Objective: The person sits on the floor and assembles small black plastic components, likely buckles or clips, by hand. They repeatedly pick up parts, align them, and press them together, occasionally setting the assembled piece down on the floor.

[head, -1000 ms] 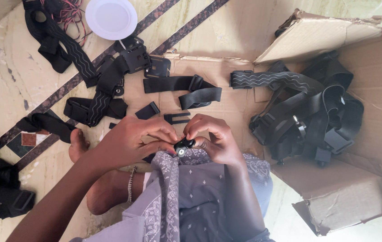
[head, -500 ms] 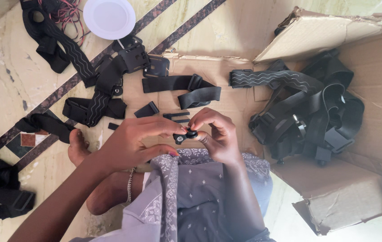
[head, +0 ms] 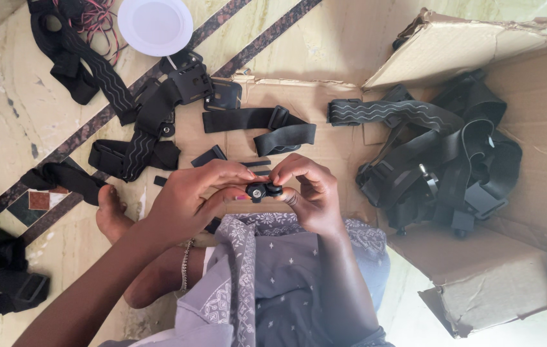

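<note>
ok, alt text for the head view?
Both hands, left hand and right hand, pinch a small black clip above the person's lap. Black straps lie on the floor, more piled in a torn cardboard box.

Head camera looks steeply down, close over the lap and floor [head: 16, 128].

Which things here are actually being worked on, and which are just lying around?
In hand:
- small black clip with a screw, pinched between the left hand and right hand

Lying about:
- black elastic straps on the floor
- heap of straps on the flattened cardboard box
- round white disc
- red and black wires
</note>
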